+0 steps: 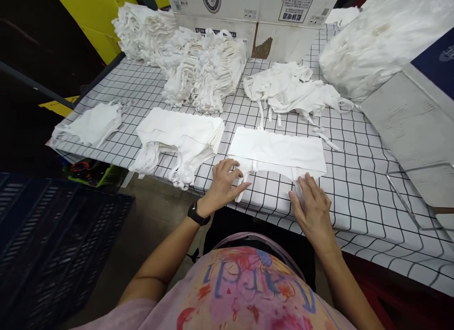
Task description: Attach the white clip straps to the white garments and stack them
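A white strapped garment, like a camisole or bra top [278,148], lies flat on the checked tablecloth in front of me, its straps toward the table's front edge. My left hand [227,178] is at its left strap, fingers apart and slightly curled. On the right strap area rests my right hand [314,202], fingers stretched out and lying flat. To the left is a neat stack of similar white garments [180,131], straps hanging toward me. Behind the flat garment lies a loose heap of white garments [291,91] with straps trailing.
Tall piles of white garments [209,65] stand at the back left, before a cardboard box [283,41]. Another small white garment pile [92,124] lies far left. A filled plastic bag [383,41] and an open carton [400,126] flank the right. A blue crate [56,245] sits lower left.
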Motion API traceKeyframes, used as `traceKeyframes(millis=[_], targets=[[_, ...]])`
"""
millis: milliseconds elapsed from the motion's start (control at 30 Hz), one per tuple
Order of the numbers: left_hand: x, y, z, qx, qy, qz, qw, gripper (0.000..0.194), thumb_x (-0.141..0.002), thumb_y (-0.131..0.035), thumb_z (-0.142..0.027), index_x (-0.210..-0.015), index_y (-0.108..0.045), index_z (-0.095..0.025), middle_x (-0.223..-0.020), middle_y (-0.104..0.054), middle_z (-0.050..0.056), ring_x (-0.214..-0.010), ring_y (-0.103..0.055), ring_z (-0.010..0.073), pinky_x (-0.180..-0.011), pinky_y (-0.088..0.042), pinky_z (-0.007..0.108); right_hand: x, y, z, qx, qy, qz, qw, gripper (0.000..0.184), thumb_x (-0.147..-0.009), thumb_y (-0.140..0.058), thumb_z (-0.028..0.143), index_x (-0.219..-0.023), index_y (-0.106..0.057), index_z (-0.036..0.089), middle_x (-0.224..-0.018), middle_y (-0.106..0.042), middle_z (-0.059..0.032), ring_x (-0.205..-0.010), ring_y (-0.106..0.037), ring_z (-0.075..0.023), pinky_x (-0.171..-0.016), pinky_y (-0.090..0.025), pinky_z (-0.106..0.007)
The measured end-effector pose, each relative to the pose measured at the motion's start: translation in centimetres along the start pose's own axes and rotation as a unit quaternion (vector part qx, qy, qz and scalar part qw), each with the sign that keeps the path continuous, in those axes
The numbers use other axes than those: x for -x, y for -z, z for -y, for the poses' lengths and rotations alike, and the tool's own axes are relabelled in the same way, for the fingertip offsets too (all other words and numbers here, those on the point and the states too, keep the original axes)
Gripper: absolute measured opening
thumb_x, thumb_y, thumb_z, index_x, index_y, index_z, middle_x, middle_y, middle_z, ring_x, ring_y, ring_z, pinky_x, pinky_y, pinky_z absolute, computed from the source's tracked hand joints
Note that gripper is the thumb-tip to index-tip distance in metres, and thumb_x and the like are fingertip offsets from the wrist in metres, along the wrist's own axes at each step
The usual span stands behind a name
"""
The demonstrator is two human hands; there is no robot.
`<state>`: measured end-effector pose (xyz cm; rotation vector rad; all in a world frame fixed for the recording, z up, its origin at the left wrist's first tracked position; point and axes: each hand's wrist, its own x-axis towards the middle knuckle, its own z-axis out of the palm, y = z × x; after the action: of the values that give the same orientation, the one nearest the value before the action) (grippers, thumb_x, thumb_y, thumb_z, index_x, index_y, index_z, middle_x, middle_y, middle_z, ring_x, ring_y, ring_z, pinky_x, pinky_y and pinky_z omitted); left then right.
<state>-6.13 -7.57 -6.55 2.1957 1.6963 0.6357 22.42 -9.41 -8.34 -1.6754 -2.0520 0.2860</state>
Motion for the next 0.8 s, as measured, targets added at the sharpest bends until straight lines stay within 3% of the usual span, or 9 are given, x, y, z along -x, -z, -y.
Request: traceKeyframes(millis=[133, 200, 300, 467, 633, 800], targets=[[1.9, -0.1, -1.2, 0.034, 0.066, 0.021, 0.997, 0.026, -0.087, -0.079, -0.046, -0.091, -0.067, -0.023, -0.129, -0.059, 0.008, -0.132, -0.046, 0.0307, -0.107, -0.041, 0.05, 2.3, 1.6, 0.3, -0.043, -0.065, -0.093, 0.993, 0.041, -0.102, -0.056, 0.047, -0.128, -0.066, 0.018, -0.139, -0.062, -0.0184, -0.13, -0.057, -0.0343, -0.107, -0.048, -0.054], [2.5, 0.0, -1.4, 0.037, 0.081, 0.028, 0.996, 0.019, -0.088, -0.079, -0.037, -0.088, -0.067, -0.023, -0.126, -0.06, 0.007, -0.13, -0.045, 0.0311, -0.104, -0.041, 0.05, 3.6, 2.3, 0.2, -0.047, -0.092, -0.105, 0.989, 0.034, -0.101, -0.059, 0.046, -0.116, -0.069, 0.018, -0.122, -0.065, -0.0162, -0.119, -0.061, -0.0324, -0.099, -0.053, -0.05], [3.3, 0.3, -1.8, 0.047, 0.097, 0.031, 0.994, 0.013, -0.09, -0.076, -0.028, -0.08, -0.068, -0.022, -0.121, -0.061, 0.007, -0.127, -0.046, 0.0309, -0.1, -0.041, 0.049, 5.3, 2.7, 0.0, -0.049, -0.105, -0.088, 0.989, 0.029, -0.099, -0.061, 0.046, -0.101, -0.07, 0.019, -0.109, -0.062, -0.0128, -0.11, -0.062, -0.0301, -0.09, -0.056, -0.046], [4.5, 1.0, -2.5, 0.073, 0.103, 0.026, 0.992, 0.014, -0.087, -0.078, -0.025, -0.075, -0.071, -0.023, -0.112, -0.062, 0.006, -0.121, -0.048, 0.0289, -0.102, -0.041, 0.049, 6.9, 2.7, -0.4, -0.081, -0.103, -0.065, 0.989, 0.024, -0.098, -0.063, 0.042, -0.093, -0.071, 0.02, -0.111, -0.059, -0.0117, -0.106, -0.063, -0.0272, -0.076, -0.057, -0.038], [5.9, 1.0, -3.0, 0.045, 0.134, 0.053, 0.989, 0.012, -0.088, -0.078, -0.027, -0.076, -0.075, -0.025, -0.107, -0.064, 0.006, -0.117, -0.049, 0.0302, -0.094, -0.041, 0.049, 6.7, 3.1, -0.8, -0.083, -0.087, -0.032, 0.992, 0.022, -0.098, -0.062, 0.039, -0.093, -0.073, 0.021, -0.112, -0.059, -0.0112, -0.103, -0.064, -0.0265, -0.074, -0.057, -0.038], [6.9, 1.0, -3.1, 0.02, 0.139, 0.065, 0.988, 0.008, -0.087, -0.08, -0.029, -0.08, -0.077, -0.025, -0.105, -0.064, 0.006, -0.114, -0.051, 0.0298, -0.09, -0.041, 0.047, 6.0, 4.5, -1.5, -0.105, -0.074, 0.046, 0.991, 0.025, -0.096, -0.062, 0.042, -0.086, -0.076, 0.023, -0.109, -0.063, -0.0105, -0.096, -0.066, -0.0246, -0.049, -0.048, -0.027]])
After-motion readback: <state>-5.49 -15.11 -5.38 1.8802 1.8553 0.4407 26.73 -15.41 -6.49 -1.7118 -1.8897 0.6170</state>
